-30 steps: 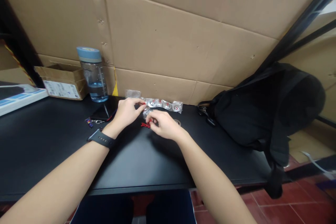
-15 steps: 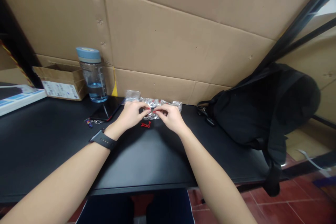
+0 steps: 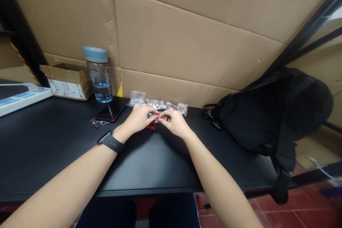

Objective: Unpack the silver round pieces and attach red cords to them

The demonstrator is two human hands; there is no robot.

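Observation:
My left hand (image 3: pixel 141 117) and my right hand (image 3: pixel 174 122) meet over the black table, thumbs and fingers pinched close together. Between the fingertips is a small shiny piece with bits of red, mostly hidden by the fingers; its kind does not show. Just below the fingertips a red cord (image 3: pixel 151 127) lies on the table, partly behind my left hand. Behind both hands, against the cardboard, lies a row of clear plastic packets (image 3: pixel 171 105) with round silvery things inside. A dark watch (image 3: pixel 110 141) is on my left wrist.
Left of my hands lie a phone (image 3: pixel 112 109) and a keychain (image 3: pixel 94 123). Behind them stand a water bottle (image 3: pixel 100 74) and a small open cardboard box (image 3: pixel 68 80). A black backpack (image 3: pixel 256 114) occupies the right. A cardboard wall (image 3: pixel 187 35) closes the back.
My hands have drawn closer together at the fingertips and sit slightly nearer to me, off the packets, which now show more. The view has shifted a little to the left.

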